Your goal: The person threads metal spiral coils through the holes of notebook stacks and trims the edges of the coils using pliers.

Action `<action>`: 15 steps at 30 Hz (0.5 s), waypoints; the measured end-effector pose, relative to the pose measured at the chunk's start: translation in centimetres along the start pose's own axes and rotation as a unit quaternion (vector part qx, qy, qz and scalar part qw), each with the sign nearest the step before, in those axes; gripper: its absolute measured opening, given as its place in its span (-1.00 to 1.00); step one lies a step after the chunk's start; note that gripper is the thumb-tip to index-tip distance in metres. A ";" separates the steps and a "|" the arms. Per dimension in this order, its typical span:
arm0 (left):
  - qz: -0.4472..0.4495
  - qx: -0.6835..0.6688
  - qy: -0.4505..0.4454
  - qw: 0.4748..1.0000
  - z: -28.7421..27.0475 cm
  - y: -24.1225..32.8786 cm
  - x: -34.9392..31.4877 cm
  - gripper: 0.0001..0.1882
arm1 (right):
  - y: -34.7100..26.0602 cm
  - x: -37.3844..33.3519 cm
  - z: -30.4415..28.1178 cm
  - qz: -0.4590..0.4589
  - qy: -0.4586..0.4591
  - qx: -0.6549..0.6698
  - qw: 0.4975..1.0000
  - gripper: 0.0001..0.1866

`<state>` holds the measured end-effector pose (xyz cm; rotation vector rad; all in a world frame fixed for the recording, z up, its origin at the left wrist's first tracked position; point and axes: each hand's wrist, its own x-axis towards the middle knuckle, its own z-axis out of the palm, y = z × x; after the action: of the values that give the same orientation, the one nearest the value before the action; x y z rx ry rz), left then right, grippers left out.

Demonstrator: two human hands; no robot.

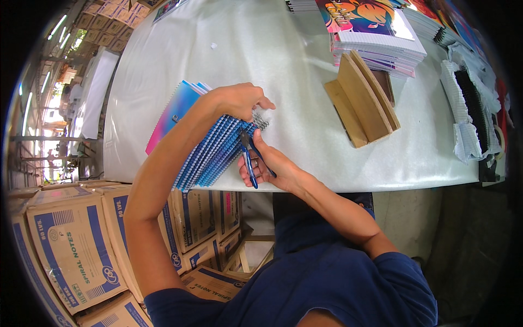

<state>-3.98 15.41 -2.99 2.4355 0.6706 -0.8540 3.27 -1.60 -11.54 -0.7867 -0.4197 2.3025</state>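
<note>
Right hand (275, 159) grasps pliers (249, 164) at the notebooks' (212, 148) right end; left hand (243, 100) bends over their far end, grip unclear.

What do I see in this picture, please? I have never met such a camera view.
There is no robot here: a person works with two bare hands, filmed by a camera worn on the head and looking down. Its wide lens bends straight edges. On the pale table lie blue-coiled notebooks, with a brown stand and another notebook stack to the right. The right hand holds blue-handled pliers, their tip at the coils. The left hand reaches over the notebooks' far end; its grip is partly hidden.
</note>
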 end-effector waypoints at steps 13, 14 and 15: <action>0.003 -0.014 0.012 1.000 0.4 -0.2 0.2 -0.26 | 0.3 0.4 0.1 -0.022 0.015 0.008 1.000 -0.15; 0.005 -0.020 0.013 1.000 0.4 0.0 0.1 -0.26 | 0.2 0.5 0.2 -0.021 0.024 0.014 0.999 -0.16; 0.005 -0.011 0.016 1.000 0.3 0.2 0.1 -0.25 | 0.1 0.7 0.3 -0.021 0.033 0.020 0.999 -0.16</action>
<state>-3.95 15.09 -3.20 2.4350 0.6756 -0.8017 2.67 -1.21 -11.66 -0.8248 -0.3564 2.2334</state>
